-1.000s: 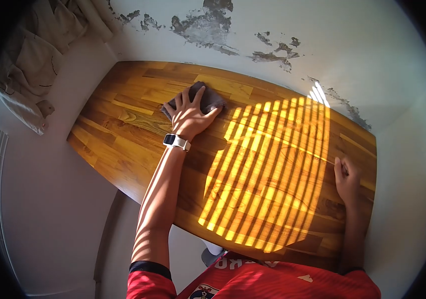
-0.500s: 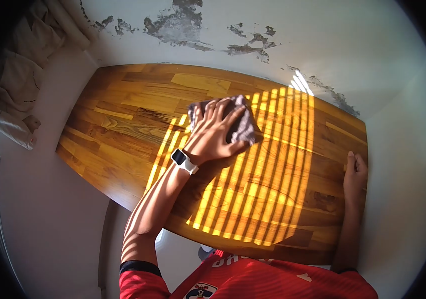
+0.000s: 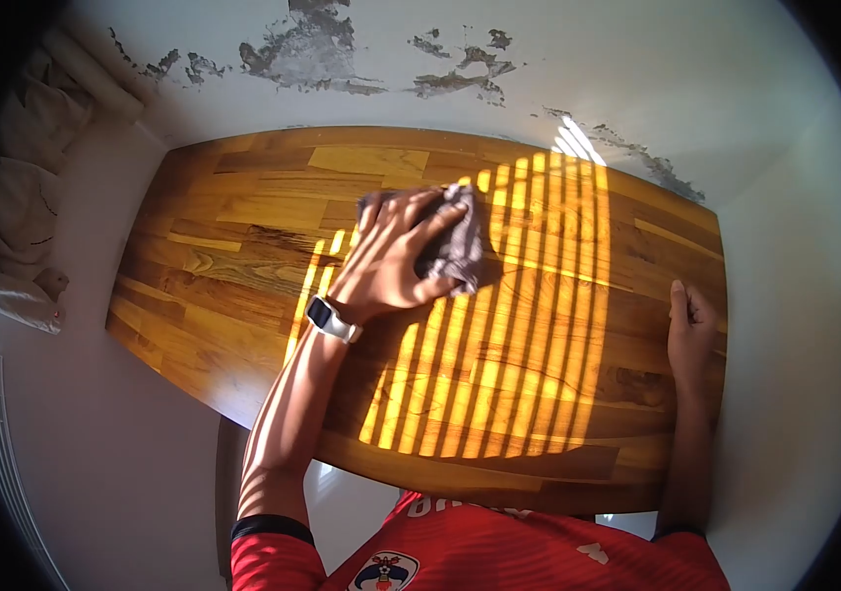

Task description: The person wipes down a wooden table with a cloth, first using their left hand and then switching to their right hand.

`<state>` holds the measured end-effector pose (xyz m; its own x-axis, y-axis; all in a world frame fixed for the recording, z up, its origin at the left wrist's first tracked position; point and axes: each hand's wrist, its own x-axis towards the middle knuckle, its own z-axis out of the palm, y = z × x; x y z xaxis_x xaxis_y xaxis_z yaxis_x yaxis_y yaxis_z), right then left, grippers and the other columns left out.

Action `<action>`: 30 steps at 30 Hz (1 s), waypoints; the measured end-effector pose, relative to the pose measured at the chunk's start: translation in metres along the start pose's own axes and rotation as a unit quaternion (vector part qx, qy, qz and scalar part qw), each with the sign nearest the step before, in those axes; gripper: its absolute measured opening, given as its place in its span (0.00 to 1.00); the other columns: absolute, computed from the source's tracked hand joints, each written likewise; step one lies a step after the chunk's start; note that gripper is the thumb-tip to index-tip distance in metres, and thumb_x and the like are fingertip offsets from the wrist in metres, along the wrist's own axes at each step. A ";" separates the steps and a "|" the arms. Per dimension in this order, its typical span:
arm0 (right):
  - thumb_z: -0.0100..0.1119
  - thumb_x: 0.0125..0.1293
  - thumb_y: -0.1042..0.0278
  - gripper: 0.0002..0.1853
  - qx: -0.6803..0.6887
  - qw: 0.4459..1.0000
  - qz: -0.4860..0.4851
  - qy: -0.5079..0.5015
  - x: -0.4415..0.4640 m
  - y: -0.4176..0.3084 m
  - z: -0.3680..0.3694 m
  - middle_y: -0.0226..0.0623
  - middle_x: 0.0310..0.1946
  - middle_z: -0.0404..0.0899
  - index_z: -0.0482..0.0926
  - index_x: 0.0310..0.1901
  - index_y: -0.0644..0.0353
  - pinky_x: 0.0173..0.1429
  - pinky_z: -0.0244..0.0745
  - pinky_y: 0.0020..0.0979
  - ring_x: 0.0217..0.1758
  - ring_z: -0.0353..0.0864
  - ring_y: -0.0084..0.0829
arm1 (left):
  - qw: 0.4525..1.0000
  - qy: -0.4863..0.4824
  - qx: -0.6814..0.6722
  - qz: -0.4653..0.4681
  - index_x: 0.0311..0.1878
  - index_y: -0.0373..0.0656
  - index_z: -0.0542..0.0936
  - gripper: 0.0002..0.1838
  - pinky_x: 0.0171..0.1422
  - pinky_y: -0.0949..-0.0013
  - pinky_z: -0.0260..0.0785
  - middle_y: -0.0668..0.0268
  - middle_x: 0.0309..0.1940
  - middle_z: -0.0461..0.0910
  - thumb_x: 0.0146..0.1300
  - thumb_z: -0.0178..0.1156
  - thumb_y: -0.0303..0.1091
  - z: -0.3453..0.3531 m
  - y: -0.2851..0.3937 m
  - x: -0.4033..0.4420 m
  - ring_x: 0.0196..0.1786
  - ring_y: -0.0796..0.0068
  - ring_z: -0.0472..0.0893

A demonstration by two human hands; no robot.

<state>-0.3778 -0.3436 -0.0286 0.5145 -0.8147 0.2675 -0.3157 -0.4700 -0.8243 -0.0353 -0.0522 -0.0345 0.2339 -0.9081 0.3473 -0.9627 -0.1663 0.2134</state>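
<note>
My left hand (image 3: 386, 258), wearing a white-strapped smartwatch (image 3: 333, 320) on its wrist, presses down on a crumpled greyish cloth (image 3: 462, 241). Its fingers curve over the cloth, which lies against the wooden tabletop (image 3: 233, 202). Part of the cloth is hidden under the palm. Near the tabletop's right edge, my right hand (image 3: 690, 330) rests with its fingers curled in and its thumb pointing away from me. Nothing shows in that hand.
Striped sunlight falls across the middle of the wood. A white wall (image 3: 795, 295) with peeling patches (image 3: 302, 49) borders the back and right side. A pale curtain (image 3: 22, 197) hangs at the left, above a slatted vent or blind (image 3: 2, 424).
My left hand and the cloth have shifted slightly left across the tabletop. My right hand has moved a little away from me and turned. The camera view has shifted slightly.
</note>
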 end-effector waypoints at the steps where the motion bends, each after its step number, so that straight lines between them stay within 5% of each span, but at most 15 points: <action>1: 0.58 0.83 0.63 0.26 -0.002 1.000 0.000 0.002 0.001 0.000 0.001 0.19 0.20 0.55 0.61 0.24 0.57 0.29 0.47 0.28 0.25 0.51 0.14 | 0.998 -0.007 0.008 -0.065 0.82 0.58 0.69 0.52 0.84 0.30 0.49 0.47 0.81 0.63 0.61 0.52 0.82 -0.005 -0.003 -0.001 0.81 0.40 0.64; 4: 0.59 0.83 0.63 0.26 0.001 1.000 -0.007 -0.005 0.000 -0.005 0.002 0.18 0.20 0.56 0.62 0.24 0.57 0.29 0.47 0.27 0.25 0.51 0.13 | 0.991 -0.003 0.055 -0.124 0.82 0.58 0.69 0.51 0.83 0.32 0.52 0.47 0.81 0.63 0.60 0.59 0.75 -0.014 -0.004 -0.002 0.80 0.39 0.64; 7: 0.59 0.83 0.64 0.26 0.000 1.000 0.004 -0.007 -0.001 -0.007 0.005 0.18 0.20 0.57 0.63 0.24 0.57 0.29 0.49 0.27 0.25 0.52 0.13 | 0.995 0.018 0.046 -0.088 0.81 0.54 0.71 0.51 0.83 0.30 0.50 0.46 0.81 0.63 0.58 0.65 0.71 -0.001 0.021 0.001 0.81 0.38 0.63; 11: 0.60 0.83 0.63 0.25 -0.006 1.000 -0.019 -0.008 -0.001 -0.007 0.003 0.18 0.20 0.59 0.64 0.24 0.57 0.29 0.51 0.26 0.25 0.53 0.13 | 0.999 0.013 -0.005 -0.029 0.79 0.40 0.71 0.52 0.84 0.24 0.43 0.38 0.79 0.61 0.62 0.60 0.72 0.019 0.069 0.003 0.83 0.32 0.58; 14: 0.60 0.82 0.63 0.25 -0.006 1.000 -0.002 -0.011 -0.001 -0.009 0.001 0.18 0.20 0.59 0.65 0.24 0.58 0.29 0.51 0.26 0.26 0.54 0.13 | 0.999 -0.029 -0.026 0.014 0.78 0.38 0.70 0.50 0.84 0.23 0.41 0.43 0.82 0.58 0.68 0.53 0.73 0.013 0.098 0.006 0.85 0.39 0.57; 18: 0.60 0.82 0.62 0.25 -0.011 1.000 0.010 -0.018 -0.001 -0.012 0.000 0.18 0.21 0.59 0.65 0.24 0.58 0.30 0.52 0.25 0.26 0.54 0.13 | 0.994 -0.055 -0.043 0.085 0.73 0.58 0.79 0.32 0.81 0.19 0.44 0.55 0.82 0.63 0.70 0.59 0.61 0.017 0.105 0.008 0.86 0.43 0.57; 20: 0.60 0.82 0.61 0.25 -0.013 1.000 0.013 -0.018 -0.002 -0.013 0.000 0.18 0.21 0.59 0.66 0.24 0.58 0.30 0.52 0.25 0.26 0.54 0.13 | 0.980 -0.001 -0.183 0.073 0.70 0.56 0.81 0.30 0.79 0.15 0.43 0.55 0.81 0.65 0.70 0.60 0.58 0.029 0.091 0.010 0.85 0.41 0.58; 21: 0.60 0.82 0.61 0.25 -0.011 1.000 0.014 -0.020 -0.002 -0.012 -0.001 0.18 0.21 0.59 0.66 0.24 0.58 0.30 0.52 0.25 0.26 0.54 0.13 | 0.997 -0.015 -0.047 0.058 0.69 0.55 0.81 0.29 0.81 0.19 0.44 0.55 0.80 0.67 0.69 0.59 0.58 0.010 0.092 0.011 0.84 0.39 0.59; 24: 0.60 0.82 0.61 0.25 -0.003 1.000 0.011 -0.021 -0.002 -0.011 0.001 0.18 0.20 0.60 0.67 0.24 0.58 0.30 0.53 0.25 0.26 0.55 0.13 | 0.999 -0.002 0.021 -0.043 0.67 0.56 0.82 0.29 0.85 0.30 0.47 0.57 0.79 0.68 0.68 0.59 0.58 0.000 0.067 0.011 0.84 0.42 0.60; 26: 0.60 0.82 0.62 0.25 0.002 1.000 0.003 -0.020 -0.001 -0.007 0.001 0.19 0.20 0.60 0.67 0.24 0.59 0.30 0.53 0.25 0.26 0.55 0.13 | 0.996 0.041 -0.016 -0.081 0.67 0.58 0.81 0.28 0.84 0.19 0.37 0.57 0.79 0.68 0.67 0.62 0.56 0.001 0.031 0.002 0.84 0.44 0.61; 30: 0.61 0.82 0.62 0.25 0.004 1.000 0.001 -0.024 -0.002 -0.009 0.002 0.19 0.21 0.61 0.67 0.24 0.59 0.30 0.53 0.25 0.26 0.55 0.13 | 0.982 0.004 0.033 -0.187 0.72 0.63 0.79 0.31 0.86 0.21 0.35 0.62 0.83 0.64 0.67 0.63 0.56 -0.013 -0.007 -0.009 0.87 0.47 0.57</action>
<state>-0.3746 -0.3375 -0.0225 0.5510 -0.7985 0.2423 -0.3105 -0.4657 -0.8287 -0.0284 -0.0380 -0.0270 0.5728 -0.7760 0.2641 -0.8165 -0.5116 0.2677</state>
